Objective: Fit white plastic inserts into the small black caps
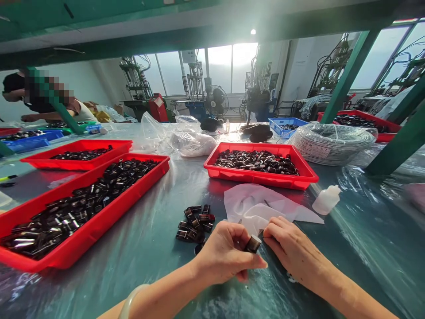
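My left hand [226, 252] is closed around a small glossy black block [253, 244] with a pale end face. Just to its right, my right hand [288, 248] is held in a pinch by the near edge of a white cloth [275, 206]. A small dark bit shows at its fingertips, too little to name. Left of my left hand lies a loose pile of similar black pieces [192, 223] on the table. Beyond the cloth, a red tray [262, 181] holds many more of them.
A long red tray [109, 221] and a smaller red tray [78, 165] of black pieces stand left. A white bottle [327, 200] lies right, before a wrapped cable coil [332, 144]. Green posts [395, 133] rise at right. A person [46, 97] works far left.
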Action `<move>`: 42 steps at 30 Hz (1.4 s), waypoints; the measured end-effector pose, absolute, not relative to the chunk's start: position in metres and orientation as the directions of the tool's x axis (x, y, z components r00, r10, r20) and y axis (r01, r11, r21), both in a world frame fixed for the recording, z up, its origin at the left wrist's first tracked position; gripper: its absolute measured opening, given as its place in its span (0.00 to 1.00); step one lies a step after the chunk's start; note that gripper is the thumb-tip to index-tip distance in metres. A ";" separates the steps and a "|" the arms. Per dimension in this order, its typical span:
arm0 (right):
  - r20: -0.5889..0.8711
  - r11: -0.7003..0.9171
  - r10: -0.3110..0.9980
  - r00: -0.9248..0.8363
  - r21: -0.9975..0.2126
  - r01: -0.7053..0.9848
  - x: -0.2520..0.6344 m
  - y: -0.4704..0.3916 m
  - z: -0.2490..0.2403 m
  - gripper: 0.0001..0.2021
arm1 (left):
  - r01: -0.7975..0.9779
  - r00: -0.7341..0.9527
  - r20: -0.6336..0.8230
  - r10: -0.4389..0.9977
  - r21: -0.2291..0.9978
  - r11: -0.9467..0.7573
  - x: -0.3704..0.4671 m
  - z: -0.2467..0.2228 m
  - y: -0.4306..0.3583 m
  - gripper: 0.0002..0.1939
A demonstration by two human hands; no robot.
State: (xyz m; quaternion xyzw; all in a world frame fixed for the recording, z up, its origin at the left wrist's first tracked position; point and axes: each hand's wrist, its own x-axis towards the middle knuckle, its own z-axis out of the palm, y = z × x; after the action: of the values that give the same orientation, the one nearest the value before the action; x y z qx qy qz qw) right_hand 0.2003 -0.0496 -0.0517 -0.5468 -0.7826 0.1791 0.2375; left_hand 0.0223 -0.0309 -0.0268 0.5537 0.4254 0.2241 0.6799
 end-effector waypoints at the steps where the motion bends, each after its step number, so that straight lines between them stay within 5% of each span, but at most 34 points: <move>1: 0.176 0.333 0.943 -0.283 -0.537 0.775 0.200 -0.050 -0.052 0.12 | 0.167 0.540 -0.331 0.774 0.943 0.287 0.022 -0.028 -0.031 0.19; 7: 0.154 0.272 0.962 -0.226 -0.629 0.729 0.201 -0.059 -0.039 0.13 | 0.156 0.541 -0.281 0.793 0.960 0.234 0.023 -0.034 -0.035 0.19; 13: -0.128 -0.047 0.958 -0.257 -0.953 0.299 0.198 -0.066 -0.017 0.19 | 0.190 0.529 -0.254 0.810 0.965 0.179 0.023 -0.040 -0.035 0.17; 17: -0.185 -0.164 0.926 -0.328 -0.982 0.093 0.196 -0.067 -0.013 0.19 | 0.263 0.512 -0.241 0.824 0.958 0.116 0.022 -0.038 -0.035 0.15; 22: -0.268 -0.255 0.904 -0.332 -0.963 0.083 0.194 -0.069 -0.017 0.20 | 0.266 0.553 -0.167 0.816 0.964 0.017 0.021 -0.037 -0.036 0.12; 28: -0.161 -0.125 0.936 -0.313 -0.983 0.132 0.190 -0.071 -0.022 0.19 | 0.293 0.546 -0.155 0.823 0.956 -0.015 0.022 -0.038 -0.035 0.14; 34: 0.157 0.268 0.946 -0.285 -0.870 0.413 0.191 -0.074 -0.027 0.14 | 0.318 0.505 -0.169 0.846 0.948 -0.001 0.021 -0.035 -0.037 0.15; 36: 0.168 0.286 0.939 -0.299 -0.867 0.409 0.191 -0.074 -0.026 0.15 | 0.321 0.512 -0.165 0.843 0.947 -0.009 0.021 -0.035 -0.037 0.15; 42: -0.203 -0.190 0.917 -0.342 -0.979 0.073 0.192 -0.073 -0.022 0.19 | 0.289 0.535 -0.113 0.837 0.956 -0.056 0.021 -0.038 -0.035 0.13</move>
State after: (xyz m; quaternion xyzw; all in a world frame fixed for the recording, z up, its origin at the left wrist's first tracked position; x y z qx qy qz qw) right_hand 0.1922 -0.0730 -0.0223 -0.4607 -0.5372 0.6186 0.3413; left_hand 0.0210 -0.0351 -0.0381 0.6823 0.4126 0.2496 0.5494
